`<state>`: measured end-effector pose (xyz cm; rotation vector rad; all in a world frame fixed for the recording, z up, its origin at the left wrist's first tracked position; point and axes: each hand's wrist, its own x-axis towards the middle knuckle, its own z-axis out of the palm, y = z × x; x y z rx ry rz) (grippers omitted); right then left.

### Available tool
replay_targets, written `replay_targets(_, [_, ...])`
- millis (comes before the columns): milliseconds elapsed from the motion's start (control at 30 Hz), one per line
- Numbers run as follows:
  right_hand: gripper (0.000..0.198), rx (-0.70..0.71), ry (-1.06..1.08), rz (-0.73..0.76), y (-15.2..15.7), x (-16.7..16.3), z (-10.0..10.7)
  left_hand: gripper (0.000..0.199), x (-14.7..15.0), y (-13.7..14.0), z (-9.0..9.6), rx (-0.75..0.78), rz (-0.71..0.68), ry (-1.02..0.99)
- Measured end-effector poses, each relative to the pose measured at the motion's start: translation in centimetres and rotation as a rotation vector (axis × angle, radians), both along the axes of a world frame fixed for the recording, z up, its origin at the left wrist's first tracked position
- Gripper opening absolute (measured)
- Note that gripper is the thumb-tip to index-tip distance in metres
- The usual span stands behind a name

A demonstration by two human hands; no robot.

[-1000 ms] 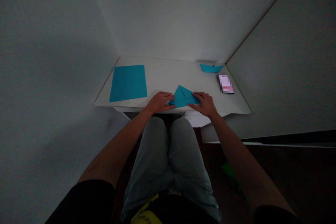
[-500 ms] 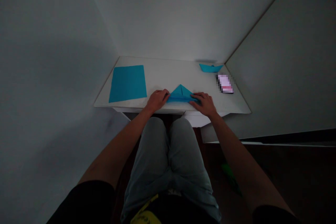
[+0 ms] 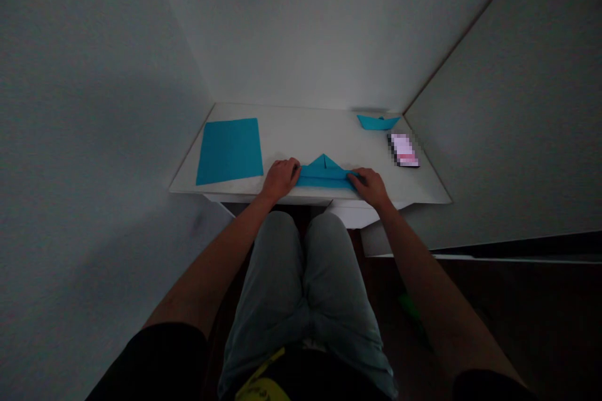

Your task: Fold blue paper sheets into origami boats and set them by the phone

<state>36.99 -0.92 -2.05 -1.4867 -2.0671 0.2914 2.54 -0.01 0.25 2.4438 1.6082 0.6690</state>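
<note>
A partly folded sheet of blue paper (image 3: 324, 173) lies near the front edge of the white table, its pointed top facing the wall and a long flap running along its near side. At its left end, my left hand (image 3: 281, 178) is closed with the paper's edge between thumb and fingers. My right hand (image 3: 369, 185) pinches the right end of the flap, fingers bent over the paper. Parts of both ends are hidden under my fingers.
To the left lies a flat blue square sheet (image 3: 229, 150). A folded blue paper boat (image 3: 379, 123) stands at the back right, with a phone (image 3: 403, 150), its screen lit, in front of it. Walls border the white table (image 3: 301, 122).
The near flap of the paper now lies lower and flatter, and less of the triangle shows above it. My right hand has shifted slightly right along the flap.
</note>
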Motion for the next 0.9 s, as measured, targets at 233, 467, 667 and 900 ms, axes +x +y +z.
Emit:
replay_targets(233, [0.037,0.019,0.03,-0.043,-0.3,-0.2,0.0,0.035,0.2,-0.2,-0.1,0.036,-0.029,0.0])
replay_targets(467, [0.035,0.096,-0.024,0.042,-0.8,-0.5,0.5,0.034,-0.2,-0.5,0.3,0.085,-0.165,0.002])
replay_targets(667, [0.039,0.033,-0.174,0.141,-1.4,-0.5,0.7,0.048,-0.1,-0.2,0.1,-0.026,-0.316,0.06])
replay_targets(900, [0.085,-0.01,-0.254,0.265,-2.3,-0.4,1.3,0.076,-0.6,-1.7,-0.1,-0.061,-0.393,0.099])
